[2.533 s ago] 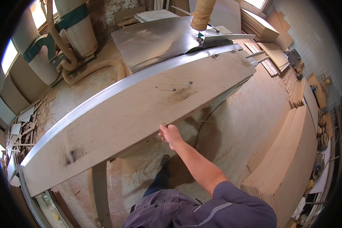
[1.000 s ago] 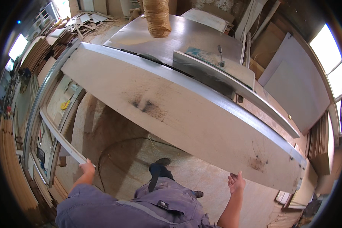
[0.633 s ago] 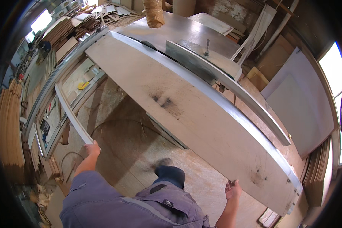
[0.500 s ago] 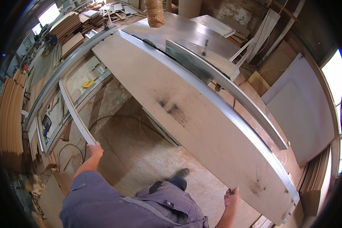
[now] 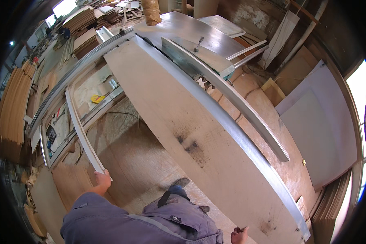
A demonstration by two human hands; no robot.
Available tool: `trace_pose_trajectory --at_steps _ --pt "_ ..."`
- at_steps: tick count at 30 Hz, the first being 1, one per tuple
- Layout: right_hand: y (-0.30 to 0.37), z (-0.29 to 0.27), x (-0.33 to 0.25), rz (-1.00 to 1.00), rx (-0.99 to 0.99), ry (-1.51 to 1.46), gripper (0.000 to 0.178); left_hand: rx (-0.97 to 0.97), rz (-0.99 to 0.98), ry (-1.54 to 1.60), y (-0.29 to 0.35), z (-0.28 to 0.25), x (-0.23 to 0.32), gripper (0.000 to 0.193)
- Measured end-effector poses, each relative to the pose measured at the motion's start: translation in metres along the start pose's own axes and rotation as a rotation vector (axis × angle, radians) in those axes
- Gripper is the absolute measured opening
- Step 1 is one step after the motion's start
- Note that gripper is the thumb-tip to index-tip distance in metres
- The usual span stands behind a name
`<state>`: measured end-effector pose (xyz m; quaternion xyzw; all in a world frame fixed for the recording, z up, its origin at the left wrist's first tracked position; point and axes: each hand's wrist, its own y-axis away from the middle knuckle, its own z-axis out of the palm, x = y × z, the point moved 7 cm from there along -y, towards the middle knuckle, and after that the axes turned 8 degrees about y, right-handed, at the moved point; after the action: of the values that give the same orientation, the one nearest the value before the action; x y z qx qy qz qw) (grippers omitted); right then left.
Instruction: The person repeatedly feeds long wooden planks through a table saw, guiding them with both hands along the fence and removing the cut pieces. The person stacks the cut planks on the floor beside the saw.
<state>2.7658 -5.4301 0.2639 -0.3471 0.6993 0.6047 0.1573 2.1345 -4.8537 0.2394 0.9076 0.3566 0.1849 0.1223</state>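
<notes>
Two contact points. Left hand (image 5: 103, 179) has its fingers wrapped around the near end of the pale bar (image 5: 84, 139), a firm hold by the look of it. Right hand (image 5: 240, 235) sits at the near long edge of the sliding table (image 5: 162, 97), low in view, fingers curled. Can't tell if they clamp the edge or just rest on it.

Table runs diagonally from upper centre to lower right, on the person's right, metal strip (image 5: 236, 130) along its far edge, saw fence (image 5: 248, 114) beyond. Bar lies left of it, far end at the metal frame (image 5: 69, 75); can't tell if it's fixed there or loose.

Handling, my read: table is long, stiff, heavy. Not fragile, won't flex. Probably glides lengthwise easily but carries momentum, so steady push, no jerks. Tan top looks smooth and worn, with dark marks (image 5: 195, 149); flat palm may slip. Better grip: hooked fingers under the near edge, clear of the metal strip.

Bar: slim, rigid, likely light by itself. If tied to the frame, it should work as a handle. Near end gives most leverage; matching pace on both hands should limit twisting.
</notes>
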Motion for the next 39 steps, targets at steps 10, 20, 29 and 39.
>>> trace_pose_trajectory --at_steps 10,20,29,39 --pt "-0.023 0.004 0.019 0.505 -0.834 -0.171 0.071 0.051 -0.019 0.015 -0.02 0.008 -0.016 0.067" --pt "-0.08 -0.011 0.049 0.143 -0.151 0.585 0.064 -0.027 -0.142 -0.087 0.009 -0.025 0.006 0.071" --pt "-0.036 0.041 0.01 0.107 -0.068 0.728 0.063 -0.698 0.288 -0.739 -0.027 -0.014 0.083 0.067" --pt "-0.054 0.056 -0.033 0.01 -0.07 0.863 0.062 -0.093 0.956 0.143 0.061 0.059 0.368 0.086"
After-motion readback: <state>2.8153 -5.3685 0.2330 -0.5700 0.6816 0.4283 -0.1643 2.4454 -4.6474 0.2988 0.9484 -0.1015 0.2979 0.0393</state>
